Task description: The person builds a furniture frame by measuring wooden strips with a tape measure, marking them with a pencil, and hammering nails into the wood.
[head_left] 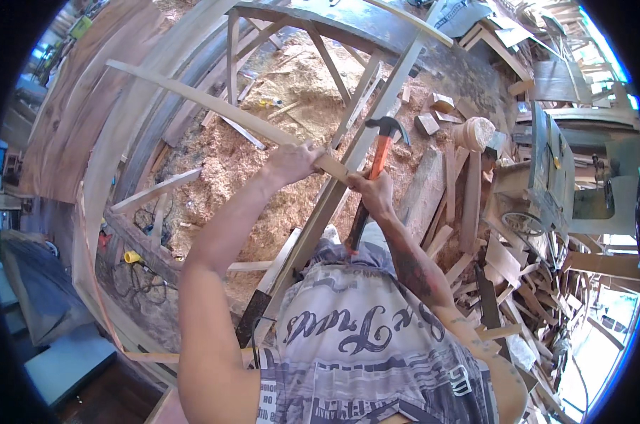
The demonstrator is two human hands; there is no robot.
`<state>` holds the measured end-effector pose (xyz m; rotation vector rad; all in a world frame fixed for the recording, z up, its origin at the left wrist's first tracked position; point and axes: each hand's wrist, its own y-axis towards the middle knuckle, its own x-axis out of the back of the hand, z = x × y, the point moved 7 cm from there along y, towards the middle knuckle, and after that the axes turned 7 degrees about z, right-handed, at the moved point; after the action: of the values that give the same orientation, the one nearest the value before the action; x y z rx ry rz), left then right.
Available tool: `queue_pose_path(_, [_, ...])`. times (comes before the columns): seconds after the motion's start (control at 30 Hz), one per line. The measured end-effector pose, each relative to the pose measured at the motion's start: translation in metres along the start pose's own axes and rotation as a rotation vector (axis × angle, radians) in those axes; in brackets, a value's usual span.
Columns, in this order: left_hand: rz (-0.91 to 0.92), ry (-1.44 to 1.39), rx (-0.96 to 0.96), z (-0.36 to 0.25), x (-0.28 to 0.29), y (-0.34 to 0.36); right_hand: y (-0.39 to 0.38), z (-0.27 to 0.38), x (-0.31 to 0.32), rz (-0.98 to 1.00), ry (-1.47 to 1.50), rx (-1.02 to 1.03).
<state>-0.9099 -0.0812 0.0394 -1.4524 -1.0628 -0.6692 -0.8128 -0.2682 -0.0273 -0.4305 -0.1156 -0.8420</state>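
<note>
A long, thin wooden strip [214,104] slants from the upper left down to my two hands. My left hand [295,162] is closed around it near its lower end. With my right hand [373,191] I grip a claw hammer [381,152], its dark head up and its orange and black handle pointing down toward my lap. The thumb and fingers of that hand also lie at the strip's end. Beneath the strip, crossing it, runs a long wooden beam [313,215] that rises from near my lap toward the upper right.
A wooden frame with legs [320,27] stands at the far side. Sawdust [228,191] covers the floor. Planks and offcuts [468,198] lie to the right, beside a machine with a handwheel [523,223]. On the left are large boards [79,106] and a yellow plug [131,257] with cable.
</note>
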Motion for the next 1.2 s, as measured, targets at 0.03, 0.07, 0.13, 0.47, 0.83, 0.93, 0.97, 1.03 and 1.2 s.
queue_pose_path(0.03, [0.025, -0.024, 0.020, -0.002, 0.001, 0.000, 0.001, -0.004, 0.002, -0.008, 0.001, -0.008])
queue_pose_path(0.07, [0.030, -0.023, 0.009, -0.005, -0.001, 0.002, 0.002, -0.008, 0.002, 0.019, 0.064, -0.023])
queue_pose_path(0.13, [-0.015, 0.041, 0.003, -0.004, 0.003, 0.001, 0.002, -0.004, 0.000, 0.028, 0.163, -0.041])
queue_pose_path(0.47, [0.048, 0.131, -0.041, -0.004, -0.001, 0.008, -0.006, 0.013, 0.008, 0.010, -0.058, -0.119])
queue_pose_path(0.83, [-0.004, -0.016, -0.078, -0.010, 0.005, 0.007, 0.003, -0.001, 0.003, 0.048, -0.086, -0.080])
queue_pose_path(0.93, [-0.078, -0.047, -0.246, -0.043, 0.012, 0.010, 0.000, 0.007, 0.005, 0.054, -0.099, -0.088])
queue_pose_path(0.97, [-0.072, -0.046, -0.248, -0.045, 0.006, 0.017, 0.000, 0.004, 0.003, 0.052, -0.095, -0.093])
queue_pose_path(1.03, [0.027, 0.069, -0.287, -0.051, -0.007, 0.032, 0.002, 0.005, 0.003, 0.060, -0.040, -0.073])
queue_pose_path(1.2, [0.070, 0.045, -0.263, -0.048, -0.009, 0.033, -0.001, 0.007, 0.004, 0.040, -0.023, -0.076])
